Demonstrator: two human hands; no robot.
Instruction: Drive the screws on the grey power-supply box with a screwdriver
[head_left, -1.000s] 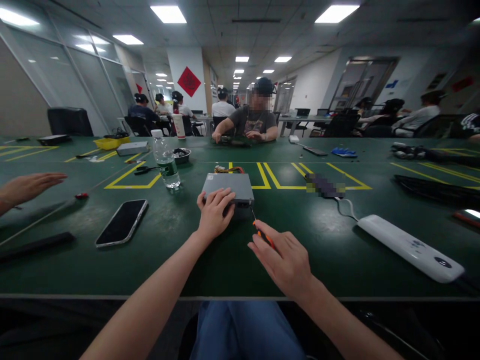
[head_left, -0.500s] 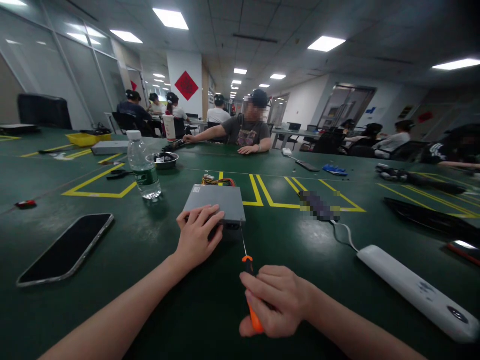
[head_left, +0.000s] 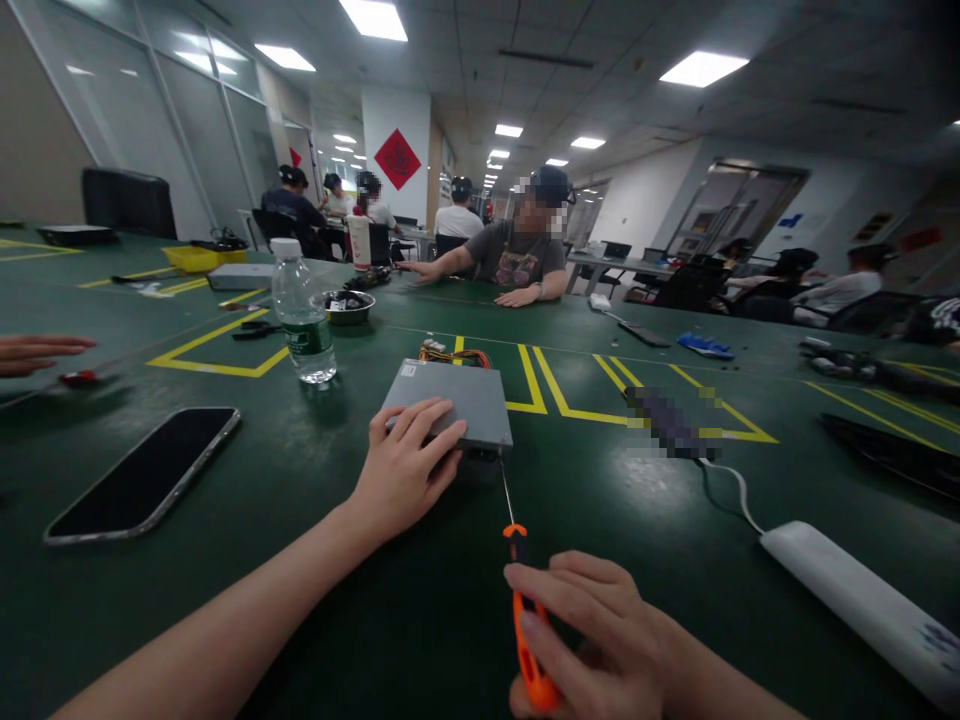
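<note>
Grey metal box sits on the green tabletop, in front of the wearer. Nearest: right hand gripping an orange-black screwdriver, fingers closed round the handle, shaft pointing away, tip at the box's near right corner; actual contact with a screw can't be made out. Left hand open over the near left part of the box, fingers spread on its top, not wrapped round it.

Progress: box looks whole and closed, coloured wires bunched at its far side. No removed cover or loose screw seen beside it, so work looks early; whether any screw has been turned, can't tell. Opening of the case not done.

Surface: dark phone left, long white device with a cable right. Past these, water bottle, yellow tape lines, another person's hand at the left edge, metal bowl, yellow tray.

Room: person in a dark cap across the table, more people seated behind, red diamond sign on a white column, ceiling lights overhead
</note>
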